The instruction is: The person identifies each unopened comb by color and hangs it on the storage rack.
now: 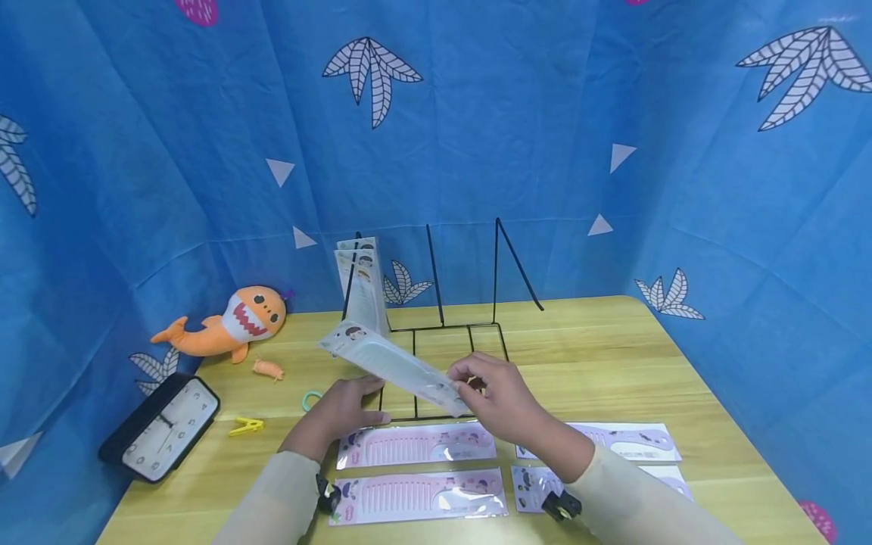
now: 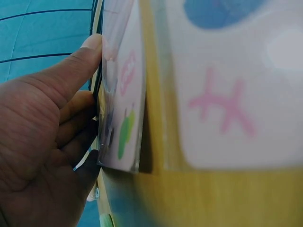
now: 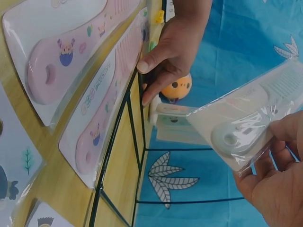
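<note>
- Being pinched between the fingers of the right hand (image 1: 500, 395) is one pale green packaged comb (image 1: 391, 365), held aslant above the rack's base by one end.
- One black wire rack (image 1: 435, 275) is touched at its front left corner by the left hand (image 1: 335, 412), its thumb and forefinger spread apart.
- At least two more pale packs (image 1: 365, 291) are stood upright at the rack's left end; their exact number cannot be told.
- Two pink packaged combs (image 1: 402, 496) are laid flat in front of the rack, and two purple packaged combs (image 1: 630, 437) to their right, partly hidden by the right arm.
- At the left are seen one orange plush shark (image 1: 245, 324), one small orange figurine (image 1: 269, 369), one green ring (image 1: 305, 401), one yellow clothespin (image 1: 246, 427) and one black-framed clock (image 1: 172, 428).
- Everything is carried by a pale wood-grained desk (image 1: 593, 356), enclosed by blue curtains (image 1: 490, 136) printed with white leaves and triangles.
</note>
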A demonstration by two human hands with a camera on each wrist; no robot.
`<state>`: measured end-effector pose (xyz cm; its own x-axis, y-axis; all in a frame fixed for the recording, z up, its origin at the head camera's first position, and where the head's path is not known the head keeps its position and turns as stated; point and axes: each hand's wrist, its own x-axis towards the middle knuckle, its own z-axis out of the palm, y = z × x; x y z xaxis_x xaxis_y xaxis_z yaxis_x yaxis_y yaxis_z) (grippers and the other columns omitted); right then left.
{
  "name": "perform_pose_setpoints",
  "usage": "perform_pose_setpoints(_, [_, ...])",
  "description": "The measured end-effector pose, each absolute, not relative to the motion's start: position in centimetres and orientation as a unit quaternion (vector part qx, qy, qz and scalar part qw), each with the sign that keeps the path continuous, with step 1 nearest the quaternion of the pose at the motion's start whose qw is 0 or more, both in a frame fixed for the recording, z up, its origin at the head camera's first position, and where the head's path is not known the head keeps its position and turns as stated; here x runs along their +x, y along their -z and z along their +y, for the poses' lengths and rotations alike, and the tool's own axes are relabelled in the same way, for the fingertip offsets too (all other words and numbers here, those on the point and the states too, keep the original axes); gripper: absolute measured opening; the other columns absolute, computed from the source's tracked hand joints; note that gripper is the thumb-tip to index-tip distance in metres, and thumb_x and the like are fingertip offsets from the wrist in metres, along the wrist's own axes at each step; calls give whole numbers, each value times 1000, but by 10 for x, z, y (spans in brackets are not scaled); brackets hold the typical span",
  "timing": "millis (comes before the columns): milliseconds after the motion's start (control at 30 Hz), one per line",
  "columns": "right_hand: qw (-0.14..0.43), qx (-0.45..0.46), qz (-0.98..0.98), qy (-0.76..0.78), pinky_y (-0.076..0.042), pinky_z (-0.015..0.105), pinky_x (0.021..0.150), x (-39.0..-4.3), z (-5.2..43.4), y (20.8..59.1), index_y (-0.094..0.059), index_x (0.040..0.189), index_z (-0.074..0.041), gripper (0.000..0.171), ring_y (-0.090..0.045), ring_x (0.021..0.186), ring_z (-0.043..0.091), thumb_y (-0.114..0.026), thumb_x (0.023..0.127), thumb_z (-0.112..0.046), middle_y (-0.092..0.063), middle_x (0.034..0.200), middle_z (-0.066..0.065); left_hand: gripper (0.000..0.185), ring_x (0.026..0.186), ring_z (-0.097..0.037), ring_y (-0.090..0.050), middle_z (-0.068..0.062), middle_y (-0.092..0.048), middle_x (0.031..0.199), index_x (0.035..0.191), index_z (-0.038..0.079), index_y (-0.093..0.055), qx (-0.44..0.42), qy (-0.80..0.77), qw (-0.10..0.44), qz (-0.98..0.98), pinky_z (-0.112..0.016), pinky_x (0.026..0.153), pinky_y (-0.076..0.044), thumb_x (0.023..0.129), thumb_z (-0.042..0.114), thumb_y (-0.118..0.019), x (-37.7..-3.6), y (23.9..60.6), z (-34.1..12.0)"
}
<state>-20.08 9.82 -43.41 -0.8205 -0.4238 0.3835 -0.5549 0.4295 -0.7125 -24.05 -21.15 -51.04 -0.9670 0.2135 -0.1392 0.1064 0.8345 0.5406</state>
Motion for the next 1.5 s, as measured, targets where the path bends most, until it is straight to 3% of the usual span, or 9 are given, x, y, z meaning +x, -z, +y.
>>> perform_pose_setpoints(333, [68,278,-843,-455,-65,21,75,-198,101,441,-76,106,-15,13,-71,88,18,-73,102,-3,-75,106,-1,74,159,-39,-44,-6,-51,169,159,20,-59,82,-271,100,954,-60,128,-41,92,30,-90,-240,509,-210])
perform_pose_setpoints(633, [71,277,-844,-454,-65,22,74,-199,99,439,-75,107,-15,12,-71,89,18,-73,103,-4,-75,107,-1,75,161,-36,-40,-5,-47,171,160,16,-57,91,-262,105,955,-56,131,-39,94,33,-88,-241,508,-211])
perform_pose_setpoints(800, [77,267,-848,-452,-64,21,76,-201,97,438,-75,108,-14,13,-70,91,15,-73,102,-3,-76,107,-1,73,160,-39,-41,-11,-47,171,159,13,-58,100,-262,102,955,-57,130,-39,95,32,-87,-241,507,-213])
perform_pose_setpoints(1500, [102,186,-847,-488,-66,24,75,-229,62,434,-77,114,-12,12,-70,96,15,-70,105,-7,-74,103,-1,71,160,-40,-42,-11,-47,172,158,12,-59,95,-260,108,955,-58,129,-41,96,31,-87,-239,506,-212])
